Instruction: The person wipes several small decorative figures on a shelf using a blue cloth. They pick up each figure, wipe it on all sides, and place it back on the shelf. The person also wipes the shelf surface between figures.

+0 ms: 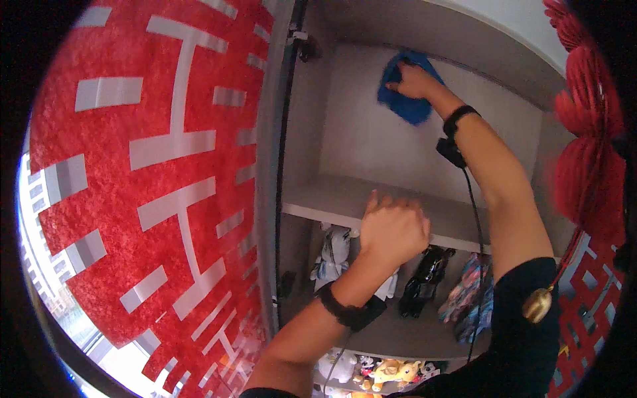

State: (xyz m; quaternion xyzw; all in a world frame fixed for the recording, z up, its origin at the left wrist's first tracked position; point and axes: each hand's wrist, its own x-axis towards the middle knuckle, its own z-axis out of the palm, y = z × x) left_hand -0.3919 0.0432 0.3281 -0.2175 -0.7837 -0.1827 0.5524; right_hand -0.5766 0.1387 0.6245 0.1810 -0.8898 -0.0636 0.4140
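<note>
High in a cabinet compartment, my right hand point(415, 82) presses a blue cloth point(413, 109) flat on the pale back panel point(363, 144). Some of its fingers are tucked into the cloth's folds. Lower down, my left hand point(394, 224) is at the front edge of the shelf point(318, 211), its fingers bent over the board; whether it grips the edge is not clear. Both wrists wear black bands with small black modules and cables.
Figurines stand on the shelf below: a white one point(333, 253), a glossy black one point(427, 283) and a multicoloured one point(468, 293). Plush toys point(393, 373) sit lower. A red decorated panel point(114, 199) is at the left; red tassels point(587, 174) and a gold bell-like ornament point(537, 304) hang at the right.
</note>
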